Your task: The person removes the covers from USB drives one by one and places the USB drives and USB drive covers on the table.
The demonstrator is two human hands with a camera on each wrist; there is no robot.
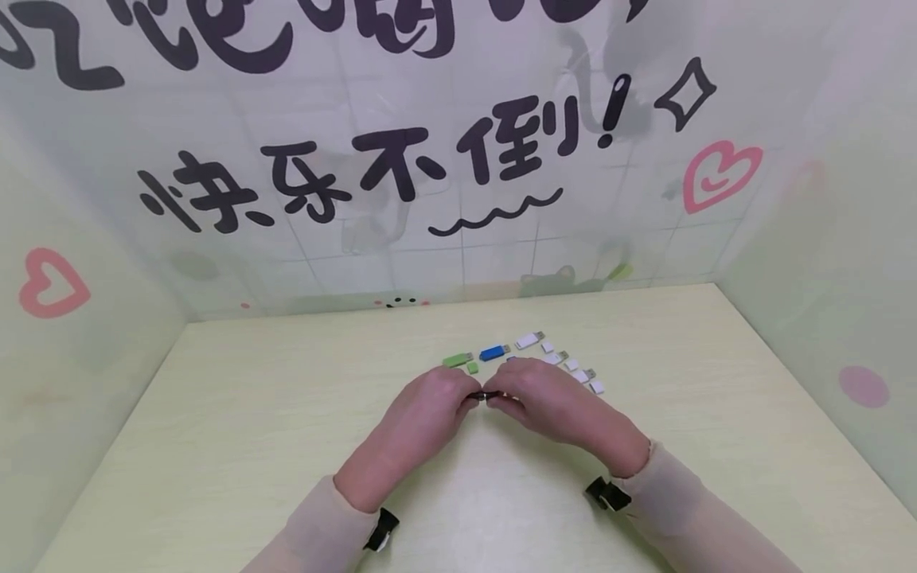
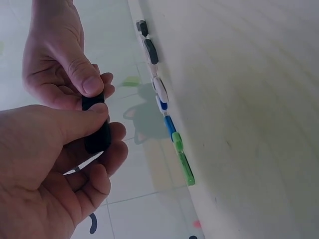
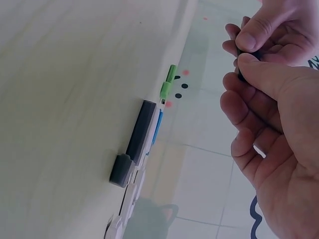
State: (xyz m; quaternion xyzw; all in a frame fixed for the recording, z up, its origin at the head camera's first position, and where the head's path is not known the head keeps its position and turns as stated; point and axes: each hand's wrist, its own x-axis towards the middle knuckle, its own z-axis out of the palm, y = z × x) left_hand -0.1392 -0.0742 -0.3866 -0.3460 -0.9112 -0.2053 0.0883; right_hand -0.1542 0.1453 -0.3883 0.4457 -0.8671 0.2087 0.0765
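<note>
My left hand [image 1: 426, 402] and right hand [image 1: 555, 402] meet over the table, both pinching a small black USB stick [image 2: 102, 137] between thumb and fingers. A short metallic bit shows between the fingertips in the head view; the rest of the stick is mostly covered. Beyond the hands lie a green USB stick [image 1: 455, 360] with its green cap [image 1: 473, 368], a blue USB stick [image 1: 493, 352] and a white USB stick [image 1: 528, 341]. A dark grey USB stick [image 3: 141, 132] and its dark cap [image 3: 121, 171] lie on the table in the right wrist view.
More white USB sticks [image 1: 581, 376] and white caps [image 1: 597, 387] lie in a slanting row behind the right hand. A blue cap [image 1: 511, 360] is partly hidden by that hand. The pale wooden table [image 1: 236, 422] ends at a printed wall [image 1: 401, 270], with side walls left and right.
</note>
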